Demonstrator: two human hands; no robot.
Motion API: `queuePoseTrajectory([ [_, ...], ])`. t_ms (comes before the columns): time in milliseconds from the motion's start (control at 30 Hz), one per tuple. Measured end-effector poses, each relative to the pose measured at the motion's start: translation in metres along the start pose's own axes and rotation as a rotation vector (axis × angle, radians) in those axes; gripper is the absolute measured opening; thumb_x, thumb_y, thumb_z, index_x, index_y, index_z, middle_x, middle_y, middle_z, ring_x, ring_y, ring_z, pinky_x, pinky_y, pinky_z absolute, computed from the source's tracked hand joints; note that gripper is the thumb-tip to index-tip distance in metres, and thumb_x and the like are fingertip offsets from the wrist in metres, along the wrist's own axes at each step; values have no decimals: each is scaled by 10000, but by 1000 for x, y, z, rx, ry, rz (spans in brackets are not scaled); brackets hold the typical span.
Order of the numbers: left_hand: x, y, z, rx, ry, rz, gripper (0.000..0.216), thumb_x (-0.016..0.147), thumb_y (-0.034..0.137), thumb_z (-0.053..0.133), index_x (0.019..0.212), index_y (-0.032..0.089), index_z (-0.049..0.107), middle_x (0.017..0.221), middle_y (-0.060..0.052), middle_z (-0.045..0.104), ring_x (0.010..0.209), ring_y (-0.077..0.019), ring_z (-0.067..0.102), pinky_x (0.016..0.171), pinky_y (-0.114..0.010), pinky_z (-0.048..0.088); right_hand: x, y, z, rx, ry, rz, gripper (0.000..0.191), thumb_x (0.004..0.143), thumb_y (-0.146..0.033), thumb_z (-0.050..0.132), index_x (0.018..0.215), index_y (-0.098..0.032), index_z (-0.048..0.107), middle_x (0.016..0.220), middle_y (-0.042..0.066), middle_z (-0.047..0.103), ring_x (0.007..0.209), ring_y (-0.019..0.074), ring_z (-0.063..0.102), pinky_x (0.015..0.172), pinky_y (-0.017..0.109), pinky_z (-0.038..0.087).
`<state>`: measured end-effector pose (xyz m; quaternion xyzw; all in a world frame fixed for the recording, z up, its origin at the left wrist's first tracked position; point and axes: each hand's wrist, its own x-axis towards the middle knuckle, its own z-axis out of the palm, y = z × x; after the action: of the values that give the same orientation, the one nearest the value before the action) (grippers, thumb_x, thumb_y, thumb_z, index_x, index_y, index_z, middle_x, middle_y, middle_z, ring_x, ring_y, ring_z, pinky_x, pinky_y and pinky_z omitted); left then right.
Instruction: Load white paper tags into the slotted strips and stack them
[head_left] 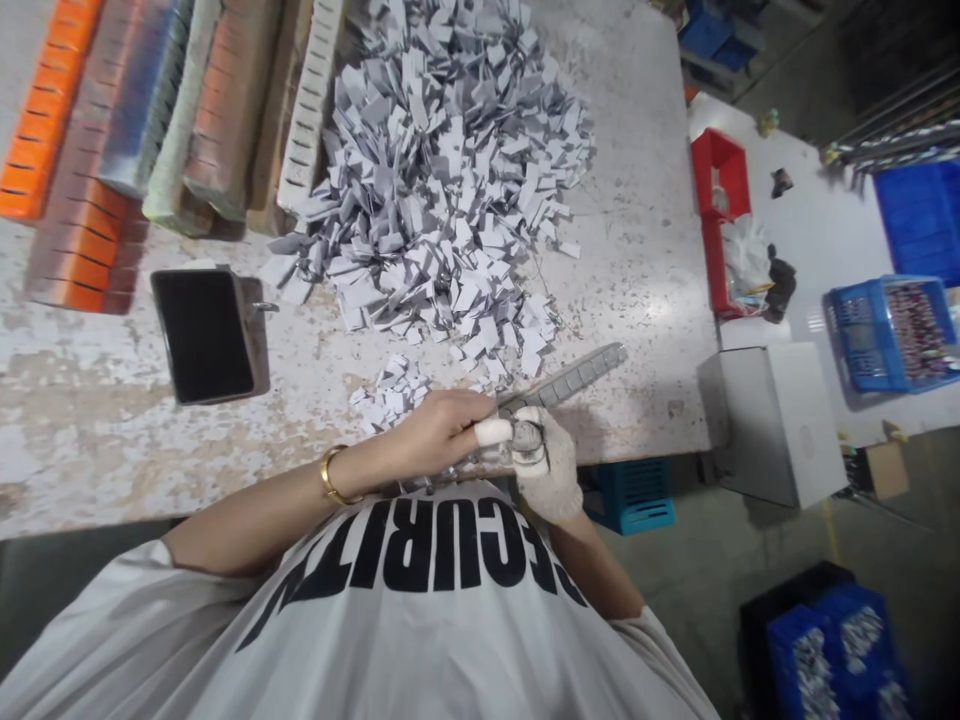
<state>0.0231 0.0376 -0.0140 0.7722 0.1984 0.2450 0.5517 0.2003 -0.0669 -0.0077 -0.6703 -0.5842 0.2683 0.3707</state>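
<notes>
While a long grey segmented strip [577,375] is gripped just below the large heap of small white card tags [450,190], the bare L hand [439,435] is seen curled shut over it, w/ a white finger wrap [493,432] on one finger. The R hand in a white knit glove [547,465] is closed on the strip too, though the exact pinch is hidden by the fingers. Tags could be scattered if the strip were swung into the heap's lower edge, and the strip could be dropped if the grip on it were loosened. Counted: 2 hands, 1 strip, 1 heap, tags too many to count. Also 1 small white tag pile [390,395] below the heap; 1 black phone [202,335] left of it; approx. 7 long multicoloured bundles [180,120] up-left of it; 1 red plastic crate [720,170], 1 white cardboard box [772,425] and 2 blue plastic crates [889,335] right of it.
</notes>
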Motion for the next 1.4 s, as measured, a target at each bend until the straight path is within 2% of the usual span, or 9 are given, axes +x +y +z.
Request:
queuePoseTrajectory([
  [67,-4,-1,4,-68,-46,41,399,1042,325,465,667,194,428,634,21,498,602,-122,463,626,-262,381,0,-1,0,1,-49,-31,117,894,-228,470,847,-234,578,735,-12,621,662,156,570,639,271,465],
  [167,-9,-10,10,-63,-57,-13,362,1031,302,450,685,197,440,654,12,516,622,-130,487,633,-265,390,-4,3,-1,-55,-99,-67,153,933,-242,438,865,-226,574,750,-2,621,668,158,574,637,272,454],
  [333,-24,-29,8,43,-68,-293,262,961,426,562,840,201,505,769,-23,640,637,-157,572,590,-268,390,-20,22,4,-520,42,-249,233,1010,-302,472,830,-216,592,740,47,644,722,205,579,717,338,418],
  [433,-36,-33,3,91,-58,-372,242,963,415,531,848,203,509,724,-22,637,590,-156,561,563,-269,373,-27,32,14,-717,41,-297,289,1026,-304,479,767,-228,579,681,42,634,688,209,563,725,357,385],
  [633,-52,-32,4,93,-102,-355,157,955,251,471,897,195,607,802,-34,681,668,-157,606,621,-267,417,-32,39,25,-863,10,-357,300,1017,-306,498,749,-219,602,660,49,634,669,218,550,707,372,354],
  [933,-57,-47,8,136,-85,-265,214,989,307,504,823,192,575,811,-43,641,719,-170,601,672,-291,451,-24,29,31,-971,-10,-324,360,1005,-304,502,658,-227,558,603,53,627,591,210,543,661,374,308],
  [1133,-53,-55,7,89,-77,-150,274,1002,336,518,775,192,570,763,-32,621,689,-160,595,625,-275,447,-9,22,27,-1015,-214,-258,335,967,-345,536,652,-233,561,564,44,626,540,193,536,620,361,258],
  [1333,-48,-62,10,118,-97,-128,289,1017,352,522,804,177,610,828,-62,684,724,-174,648,643,-275,493,-3,25,29,-1002,-186,-289,291,943,-322,559,664,-238,567,564,30,614,571,201,559,624,355,272],
  [1400,-47,-61,7,88,-107,-130,285,1021,364,534,832,176,637,868,-68,711,740,-178,669,654,-275,511,-1,25,29,-970,-241,-272,259,926,-292,574,673,-238,571,570,24,616,565,195,548,623,354,270],
])
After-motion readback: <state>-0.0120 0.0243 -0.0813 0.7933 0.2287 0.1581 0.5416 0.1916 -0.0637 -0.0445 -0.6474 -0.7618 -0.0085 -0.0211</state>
